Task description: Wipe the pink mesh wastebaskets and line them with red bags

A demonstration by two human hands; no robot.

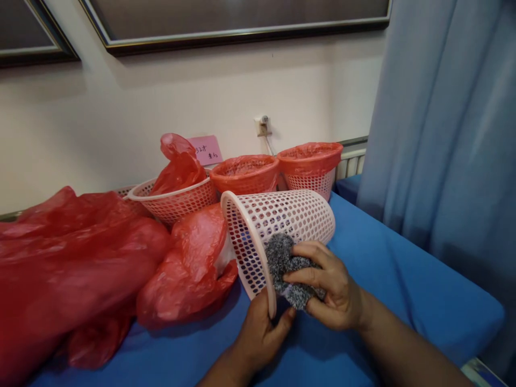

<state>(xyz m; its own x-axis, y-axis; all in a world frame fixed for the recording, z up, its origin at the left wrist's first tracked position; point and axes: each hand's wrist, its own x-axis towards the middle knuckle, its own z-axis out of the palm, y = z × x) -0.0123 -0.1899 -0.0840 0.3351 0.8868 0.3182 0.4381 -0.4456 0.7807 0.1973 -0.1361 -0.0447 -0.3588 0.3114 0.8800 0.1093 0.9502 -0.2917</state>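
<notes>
- I see the left hand holding a tipped pale basket by its rim.
- The right hand holds gray cloth against it.
- Red bags lie left.

I count two grips of my own, a left grip and a right grip, one grey cloth and at least four perforated baskets. I also see two picture frames, one wall socket and one pink card. The red plastic bags overlap too much to number.
</notes>
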